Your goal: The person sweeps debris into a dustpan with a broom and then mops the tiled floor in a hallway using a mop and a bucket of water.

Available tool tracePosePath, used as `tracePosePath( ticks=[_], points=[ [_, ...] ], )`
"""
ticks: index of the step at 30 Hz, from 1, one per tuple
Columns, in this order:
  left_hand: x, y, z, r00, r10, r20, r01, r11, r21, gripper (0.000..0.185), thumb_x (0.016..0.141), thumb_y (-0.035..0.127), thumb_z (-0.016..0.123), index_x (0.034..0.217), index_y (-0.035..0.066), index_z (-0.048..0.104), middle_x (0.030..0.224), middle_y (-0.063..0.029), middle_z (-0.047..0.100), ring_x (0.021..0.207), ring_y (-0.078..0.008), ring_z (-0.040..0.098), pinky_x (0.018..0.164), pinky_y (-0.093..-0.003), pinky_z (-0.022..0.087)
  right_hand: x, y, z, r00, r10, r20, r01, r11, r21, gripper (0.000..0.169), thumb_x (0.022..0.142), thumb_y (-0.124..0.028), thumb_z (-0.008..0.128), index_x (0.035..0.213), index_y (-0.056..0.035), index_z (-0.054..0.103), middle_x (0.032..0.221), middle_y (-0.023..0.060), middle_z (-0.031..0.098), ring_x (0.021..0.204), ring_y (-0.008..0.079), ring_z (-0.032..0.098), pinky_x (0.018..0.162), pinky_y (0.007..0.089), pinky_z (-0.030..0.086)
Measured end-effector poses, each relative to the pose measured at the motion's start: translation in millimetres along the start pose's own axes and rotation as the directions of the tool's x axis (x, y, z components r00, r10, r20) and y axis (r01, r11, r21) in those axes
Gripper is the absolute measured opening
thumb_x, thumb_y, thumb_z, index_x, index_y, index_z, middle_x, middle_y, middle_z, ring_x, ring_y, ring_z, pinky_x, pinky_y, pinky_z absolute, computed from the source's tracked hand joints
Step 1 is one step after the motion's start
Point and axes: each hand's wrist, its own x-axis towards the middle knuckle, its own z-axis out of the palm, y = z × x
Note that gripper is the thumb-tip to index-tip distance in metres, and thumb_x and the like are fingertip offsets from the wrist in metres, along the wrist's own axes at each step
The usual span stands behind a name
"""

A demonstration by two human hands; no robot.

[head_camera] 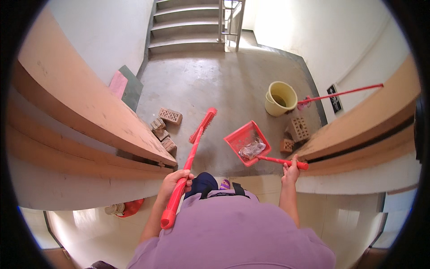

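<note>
My left hand [176, 185] grips the red handle of a broom [191, 154], whose bristled head points forward over the concrete floor. The broom's handle end reaches back beside my torso. In my right hand [291, 170] is the red handle of a long-handled dustpan [250, 129]. Crumpled clear plastic [252, 149] and some dark dirt lie in the pan. The dustpan is to the right of the broom head, apart from it. I cannot tell whether either tool touches the floor.
Bricks [170, 116] lie by the left door [100, 111], and more bricks [299, 129] by the right door [362, 134]. A yellow bucket [281, 97] stands ahead right near a red-handled tool [346, 93]. Stairs [188, 25] with a metal railing [231, 20] rise ahead. Boards [131, 87] lean at left.
</note>
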Motion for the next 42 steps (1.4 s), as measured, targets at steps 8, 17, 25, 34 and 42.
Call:
tracePosePath(
  ticks=[8,17,25,34,42],
  points=[
    [86,73,14,0.998,0.035,0.049,-0.029,0.993,-0.117,0.011,0.083,0.016,0.057,0.085,0.005,0.055,0.077,-0.0054,0.058,0.06,-0.0103,0.054,0.052,-0.0246,0.043,26,-20,83,0.998,0.034,0.048,-0.033,0.999,-0.01,0.057,0.071,-0.053,0.068,0.104,-0.0088,0.05,0.092,0.0028,0.052,0.067,0.0147,0.052,0.082,0.0341,0.043],
    [182,176,10,0.979,0.188,0.077,-0.16,0.946,-0.283,0.015,0.086,0.021,0.052,0.088,0.006,0.055,0.076,-0.005,0.061,0.059,-0.0102,0.058,0.05,-0.0241,0.047,42,-31,195,1.0,-0.026,0.019,0.026,0.999,-0.04,0.042,0.077,-0.045,0.066,0.095,-0.0092,0.053,0.084,0.0006,0.051,0.055,0.0129,0.049,0.06,0.0272,0.046],
    [218,264,10,0.958,0.281,0.049,-0.25,0.91,-0.329,0.018,0.089,0.021,0.049,0.095,0.004,0.051,0.081,-0.0064,0.06,0.06,-0.0095,0.057,0.051,-0.0237,0.045,31,-59,327,0.989,-0.1,0.105,0.105,0.994,-0.038,0.028,0.081,-0.035,0.065,0.086,-0.0115,0.051,0.067,-0.0025,0.048,0.047,0.0066,0.045,0.044,0.0163,0.036],
    [268,364,12,0.947,0.258,-0.19,-0.297,0.928,-0.223,0.018,0.086,0.018,0.052,0.096,0.004,0.05,0.081,-0.0073,0.061,0.06,-0.0106,0.056,0.05,-0.0235,0.045,93,-86,509,0.963,-0.021,0.269,0.072,0.981,-0.183,0.041,0.079,-0.044,0.064,0.097,-0.0094,0.052,0.089,0.0007,0.053,0.059,0.0096,0.052,0.062,0.0253,0.043],
    [357,458,-9,0.89,0.262,-0.373,-0.354,0.913,-0.203,0.018,0.085,0.02,0.053,0.095,0.005,0.051,0.077,-0.0042,0.058,0.061,-0.0089,0.054,0.049,-0.021,0.044,118,-68,708,0.902,0.076,0.425,0.068,0.947,-0.315,0.038,0.079,-0.045,0.064,0.093,-0.011,0.052,0.083,-0.0016,0.052,0.056,0.0078,0.05,0.053,0.0212,0.041]
  ],
)
